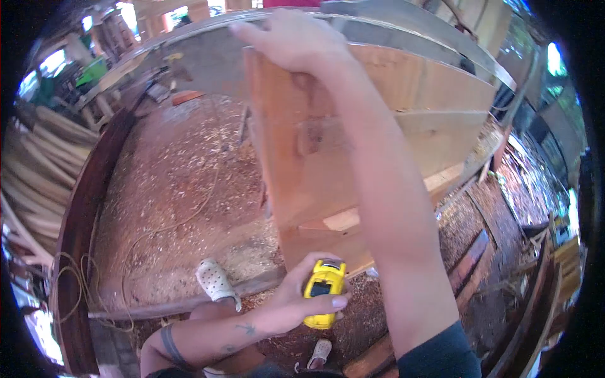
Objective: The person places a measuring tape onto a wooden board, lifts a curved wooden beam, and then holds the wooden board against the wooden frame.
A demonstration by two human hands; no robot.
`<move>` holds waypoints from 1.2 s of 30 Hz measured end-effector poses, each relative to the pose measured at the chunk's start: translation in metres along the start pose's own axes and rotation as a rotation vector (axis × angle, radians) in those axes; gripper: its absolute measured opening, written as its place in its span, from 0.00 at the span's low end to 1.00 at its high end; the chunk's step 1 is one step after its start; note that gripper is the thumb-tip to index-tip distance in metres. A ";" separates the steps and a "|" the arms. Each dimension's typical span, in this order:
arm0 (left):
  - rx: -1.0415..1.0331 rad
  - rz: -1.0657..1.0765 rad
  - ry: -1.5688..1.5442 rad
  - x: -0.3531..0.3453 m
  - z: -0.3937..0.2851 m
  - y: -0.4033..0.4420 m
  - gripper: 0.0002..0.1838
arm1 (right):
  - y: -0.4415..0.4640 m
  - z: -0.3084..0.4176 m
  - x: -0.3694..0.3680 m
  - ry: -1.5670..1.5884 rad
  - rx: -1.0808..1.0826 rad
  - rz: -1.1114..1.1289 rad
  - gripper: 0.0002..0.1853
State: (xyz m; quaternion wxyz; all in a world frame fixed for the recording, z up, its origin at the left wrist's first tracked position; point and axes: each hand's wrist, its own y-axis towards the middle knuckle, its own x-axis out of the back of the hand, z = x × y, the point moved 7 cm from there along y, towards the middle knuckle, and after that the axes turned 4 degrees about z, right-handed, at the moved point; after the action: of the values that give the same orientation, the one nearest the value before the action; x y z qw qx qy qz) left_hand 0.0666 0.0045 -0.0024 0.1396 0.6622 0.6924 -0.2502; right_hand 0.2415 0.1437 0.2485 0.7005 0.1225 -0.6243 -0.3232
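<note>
In my left hand [302,293], low in the middle of the head view, is a yellow tape measure [323,295] with a dark patch on its face. My fingers and thumb wrap round its case, and no drawn-out blade can be made out. My right hand [299,41] reaches far forward and grips the upper left corner of a wide wooden panel [296,151]. One digit sticks out to the left; the other fingertips are hidden over the edge. The panel stands upright on edge, and my right forearm crosses in front of it.
Behind the panel runs a long grey board [208,53]. Wood shavings cover the ground [170,170], where a thin cord [167,228] lies. Curved timbers [47,164] are stacked at left beside a dark beam [85,208]. Planks [469,261] lie at right.
</note>
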 end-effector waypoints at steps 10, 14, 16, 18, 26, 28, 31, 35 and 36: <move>-0.024 -0.020 0.063 -0.003 -0.007 -0.003 0.30 | 0.000 -0.002 0.000 0.002 0.016 -0.020 0.41; -0.041 -0.022 0.077 0.001 -0.001 -0.002 0.31 | 0.000 0.002 0.001 -0.008 0.019 0.158 0.36; -0.019 -0.002 0.094 0.001 -0.002 -0.002 0.32 | 0.005 0.000 -0.001 0.048 0.079 0.107 0.35; -0.022 -0.006 0.106 0.002 -0.002 -0.003 0.32 | 0.008 -0.003 -0.003 0.076 0.101 0.067 0.35; -0.068 -0.037 0.129 0.002 -0.002 -0.006 0.32 | 0.008 -0.006 -0.002 0.045 0.055 0.028 0.35; -0.062 -0.030 0.123 0.001 -0.003 -0.006 0.32 | 0.005 -0.003 0.000 0.038 0.048 0.051 0.36; -0.069 -0.020 0.126 0.000 -0.003 -0.007 0.32 | 0.004 -0.002 0.000 0.022 0.035 0.076 0.37; -0.082 -0.007 0.109 0.001 -0.001 -0.007 0.32 | 0.003 -0.003 0.000 0.033 0.015 0.028 0.36; -0.079 -0.006 0.104 0.000 -0.002 -0.008 0.32 | 0.003 -0.002 -0.001 0.039 0.022 0.026 0.36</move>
State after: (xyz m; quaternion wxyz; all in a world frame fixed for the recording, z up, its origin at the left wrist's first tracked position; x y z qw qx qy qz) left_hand 0.0590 0.0059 0.0002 0.1288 0.6661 0.7100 -0.1887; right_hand 0.2445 0.1461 0.2494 0.7153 0.1281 -0.6157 -0.3047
